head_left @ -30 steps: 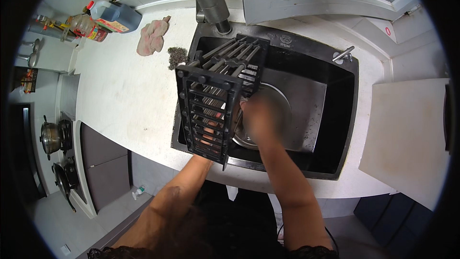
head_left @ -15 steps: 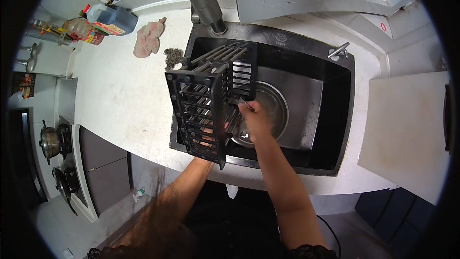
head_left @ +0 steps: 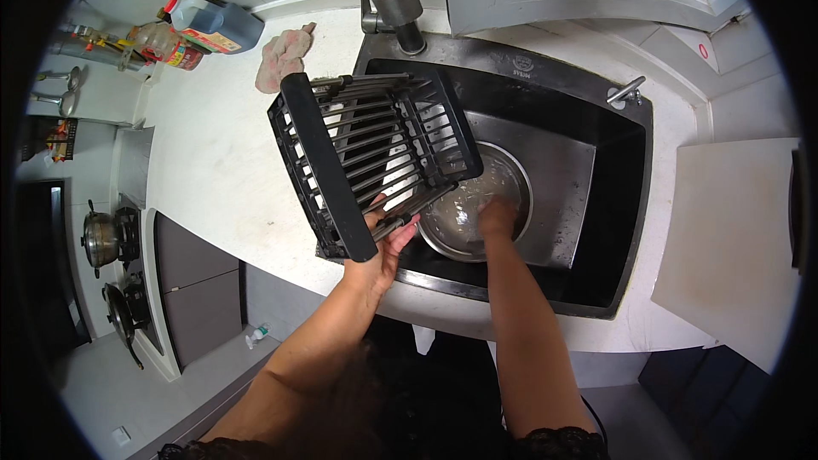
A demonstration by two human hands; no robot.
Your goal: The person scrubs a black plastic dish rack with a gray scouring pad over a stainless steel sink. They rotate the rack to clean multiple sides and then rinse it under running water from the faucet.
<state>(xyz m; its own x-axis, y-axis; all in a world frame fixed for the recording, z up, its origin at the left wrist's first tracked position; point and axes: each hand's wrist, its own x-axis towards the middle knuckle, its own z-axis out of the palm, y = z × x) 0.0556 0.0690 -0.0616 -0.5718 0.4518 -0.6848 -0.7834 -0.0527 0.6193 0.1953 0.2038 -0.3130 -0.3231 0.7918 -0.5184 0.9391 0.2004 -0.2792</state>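
1. At the front edge of the sink (head_left: 618, 196), I see the left hand (head_left: 388, 251) curled round the lower rods of the rack (head_left: 331, 166), seemingly supporting its tilt.
2. Over the sink's left side and the counter (head_left: 213, 145), that rack shows black end panels joined by shiny metal rods.
3. Inside the sink, the right hand (head_left: 498, 217) dips into a round metal bowl (head_left: 529, 202) of water, probably set there to contain splashes; I cannot tell its fingers' state.
4. Farther off, a pinkish cloth (head_left: 284, 60) lies crumpled.
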